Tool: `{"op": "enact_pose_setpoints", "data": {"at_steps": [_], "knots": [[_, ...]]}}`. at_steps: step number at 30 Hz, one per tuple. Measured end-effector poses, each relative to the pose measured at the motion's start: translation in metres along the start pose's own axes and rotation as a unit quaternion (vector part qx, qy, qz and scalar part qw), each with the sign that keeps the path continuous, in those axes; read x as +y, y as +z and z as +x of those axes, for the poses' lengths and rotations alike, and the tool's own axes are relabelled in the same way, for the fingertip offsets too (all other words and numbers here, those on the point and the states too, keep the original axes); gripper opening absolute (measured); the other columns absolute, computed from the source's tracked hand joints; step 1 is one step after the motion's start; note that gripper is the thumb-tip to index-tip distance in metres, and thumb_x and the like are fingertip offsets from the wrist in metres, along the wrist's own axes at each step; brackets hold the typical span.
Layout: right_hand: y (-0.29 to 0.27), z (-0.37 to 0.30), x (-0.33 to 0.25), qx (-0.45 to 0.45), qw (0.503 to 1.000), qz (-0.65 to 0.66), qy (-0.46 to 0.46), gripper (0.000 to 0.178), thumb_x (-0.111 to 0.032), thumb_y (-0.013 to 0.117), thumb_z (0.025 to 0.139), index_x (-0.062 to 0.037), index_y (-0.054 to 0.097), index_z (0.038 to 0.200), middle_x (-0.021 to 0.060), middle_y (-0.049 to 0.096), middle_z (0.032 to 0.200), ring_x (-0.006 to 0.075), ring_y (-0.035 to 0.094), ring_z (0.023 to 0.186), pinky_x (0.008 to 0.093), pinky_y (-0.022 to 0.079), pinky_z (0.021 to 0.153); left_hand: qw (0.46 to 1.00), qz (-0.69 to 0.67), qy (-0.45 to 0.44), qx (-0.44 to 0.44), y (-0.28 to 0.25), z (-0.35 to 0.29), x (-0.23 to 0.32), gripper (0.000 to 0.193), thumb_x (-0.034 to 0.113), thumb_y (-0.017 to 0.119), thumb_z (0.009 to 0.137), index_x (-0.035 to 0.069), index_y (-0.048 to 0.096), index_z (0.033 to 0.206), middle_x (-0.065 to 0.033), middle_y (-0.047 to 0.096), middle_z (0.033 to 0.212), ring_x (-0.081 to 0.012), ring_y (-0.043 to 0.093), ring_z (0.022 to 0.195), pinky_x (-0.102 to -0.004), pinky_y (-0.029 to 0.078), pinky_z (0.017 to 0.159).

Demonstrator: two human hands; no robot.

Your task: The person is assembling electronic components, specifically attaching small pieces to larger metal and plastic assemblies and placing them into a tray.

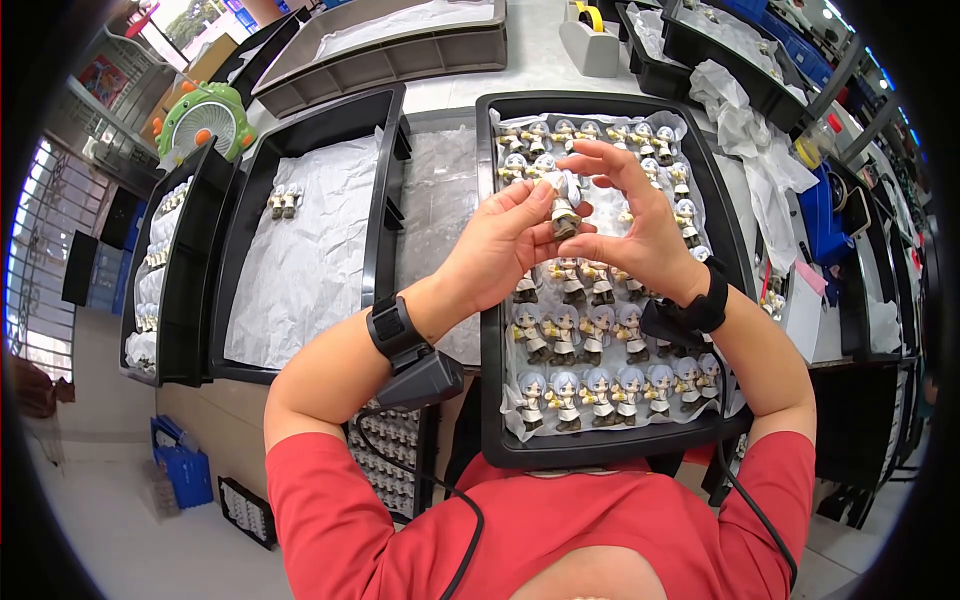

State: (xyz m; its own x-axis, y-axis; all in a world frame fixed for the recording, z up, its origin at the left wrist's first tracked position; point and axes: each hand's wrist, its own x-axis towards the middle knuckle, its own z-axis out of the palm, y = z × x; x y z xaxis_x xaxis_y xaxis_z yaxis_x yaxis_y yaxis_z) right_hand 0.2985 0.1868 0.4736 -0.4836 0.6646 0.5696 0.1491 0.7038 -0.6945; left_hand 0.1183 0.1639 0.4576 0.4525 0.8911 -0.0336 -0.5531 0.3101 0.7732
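My left hand [500,235] pinches a small chibi figurine [565,208] with pale hair, a white outfit and a brown base between thumb and fingers. Around its other side curves my right hand [645,225], thumb and fingers spread apart in a C shape. The right fingertips are close to the figurine's head and feet; whether they touch it I cannot tell. Both hands are above a black tray [492,420] lined with white paper, where rows of similar figurines [597,392] lie. My hands cover part of the middle rows.
Left of this tray stands another black tray [375,225] with white paper and a pair of figurines [285,200]. A third black tray [195,280] is tilted beside it. Behind are a grey tray [400,62], a green fan [205,125] and a tape dispenser [590,42]. Cables hang from my wrist devices.
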Motion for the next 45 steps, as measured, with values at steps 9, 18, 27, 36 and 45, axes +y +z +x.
{"op": "enact_pose_setpoints", "data": {"at_steps": [9,18,27,36,45], "knots": [[0.004,0.005,-0.002,-0.032,0.997,-0.053,-0.049,0.061,-0.013,0.078,0.063,-0.0064,0.051,0.117,0.0108,0.054,0.120,0.0239,0.050,0.112,0.0345,0.039,0.094,0.999,0.041,0.017,0.020,0.001,-0.009,0.010,0.032,0.026,0.050,0.092,0.005,0.045,0.117,-0.0111,0.056,0.110,-0.0172,0.059,0.096,-0.0287,0.050,0.082],[-0.002,0.001,-0.013,0.011,0.997,-0.073,-0.005,0.051,-0.012,0.072,0.069,-0.0067,0.052,0.116,0.0094,0.051,0.122,0.0224,0.049,0.112,0.0322,0.038,0.090,0.925,0.323,0.155,0.124,-0.032,-0.029,0.150,0.027,0.019,0.063,0.084,0.002,0.057,0.103,-0.0067,0.062,0.091,-0.0176,0.064,0.085,-0.0271,0.051,0.077],[-0.003,0.007,0.000,0.012,0.994,-0.105,0.008,0.044,-0.012,0.068,0.073,-0.0057,0.053,0.115,0.0087,0.056,0.114,0.0203,0.053,0.105,0.0309,0.040,0.087,0.469,0.752,-0.008,0.464,-0.246,-0.065,0.177,0.034,0.032,0.073,0.063,0.009,0.068,0.087,-0.0121,0.066,0.085,-0.0269,0.064,0.082,-0.0365,0.049,0.075],[-0.004,0.008,0.009,0.012,0.993,-0.104,0.051,0.043,-0.012,0.066,0.074,-0.0054,0.053,0.114,0.0072,0.057,0.112,0.0186,0.053,0.104,0.0302,0.039,0.087,0.420,0.768,-0.055,0.481,-0.266,-0.058,0.154,0.032,0.022,0.072,0.068,0.010,0.066,0.097,-0.0141,0.064,0.101,-0.0304,0.061,0.095,-0.0389,0.048,0.083],[-0.006,0.008,0.009,0.006,0.992,-0.112,0.058,0.043,-0.011,0.065,0.075,-0.0053,0.053,0.115,0.0072,0.059,0.110,0.0185,0.054,0.103,0.0301,0.039,0.087,0.433,0.748,-0.053,0.500,-0.266,-0.057,0.147,0.039,0.025,0.070,0.068,0.011,0.064,0.105,-0.0146,0.064,0.100,-0.0288,0.060,0.097,-0.0374,0.046,0.085]]}}
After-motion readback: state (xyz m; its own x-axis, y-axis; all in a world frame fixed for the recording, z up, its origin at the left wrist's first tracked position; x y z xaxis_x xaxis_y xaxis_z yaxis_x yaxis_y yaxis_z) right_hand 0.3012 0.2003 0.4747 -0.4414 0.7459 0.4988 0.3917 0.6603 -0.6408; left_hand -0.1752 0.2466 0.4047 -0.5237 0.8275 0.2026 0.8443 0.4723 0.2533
